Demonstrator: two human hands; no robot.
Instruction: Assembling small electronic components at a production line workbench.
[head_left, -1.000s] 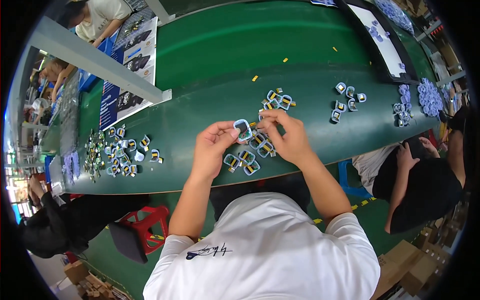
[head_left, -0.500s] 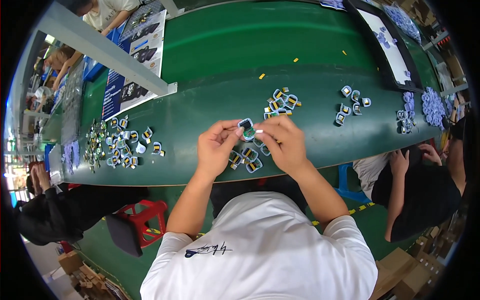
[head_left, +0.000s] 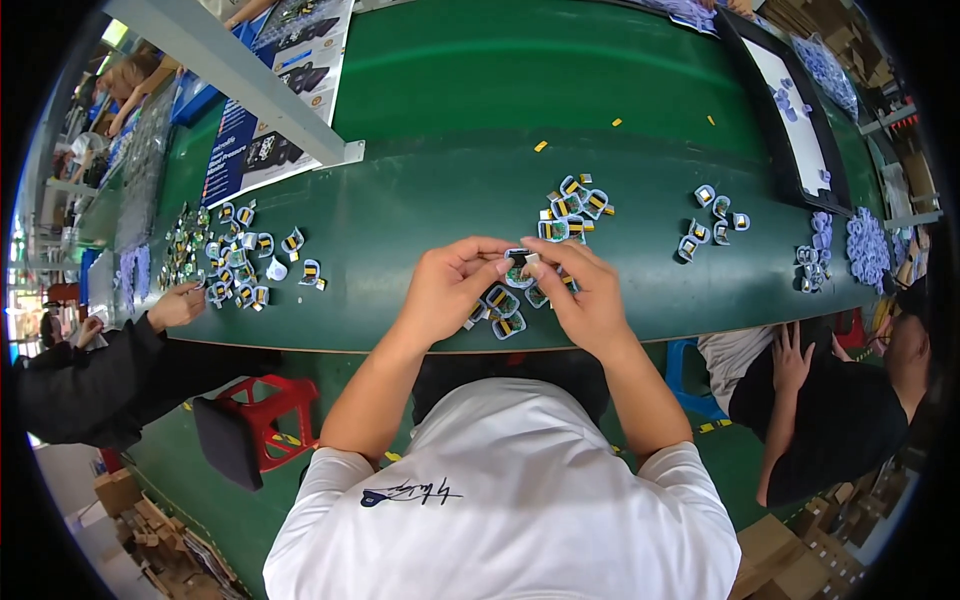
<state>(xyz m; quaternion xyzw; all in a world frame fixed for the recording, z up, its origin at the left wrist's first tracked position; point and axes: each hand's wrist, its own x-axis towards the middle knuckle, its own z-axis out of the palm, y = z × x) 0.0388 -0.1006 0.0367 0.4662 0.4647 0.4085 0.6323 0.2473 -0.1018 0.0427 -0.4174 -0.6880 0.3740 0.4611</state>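
Observation:
Between both hands, a small light-blue casing [head_left: 517, 275] with a dark window and a green circuit board is held up over the table. My left hand [head_left: 447, 290] pinches it at its left side. My right hand [head_left: 585, 298] is closed on a small white piece [head_left: 532, 263], which lies against the casing's upper right. The fingertips hide how the two meet. Just below the hands are several similar casings [head_left: 508, 325] with yellow-and-black parts. Beyond my right hand, another cluster of casings [head_left: 570, 207] rests on the table.
A green table [head_left: 430, 210] stretches ahead. Piles of casings [head_left: 238, 270] lie left and more casings [head_left: 714, 220] right. A grey metal post [head_left: 250, 95] stands on a printed sheet [head_left: 225, 175]. A black-rimmed tray [head_left: 828, 190] is at far right. Co-workers sit on both sides; one hand [head_left: 178, 306] touches the left pile.
The white piece has moved from beside the casing to against it, in my right hand. At left, a co-worker's hand has reached onto the table. The whole view has shifted slightly.

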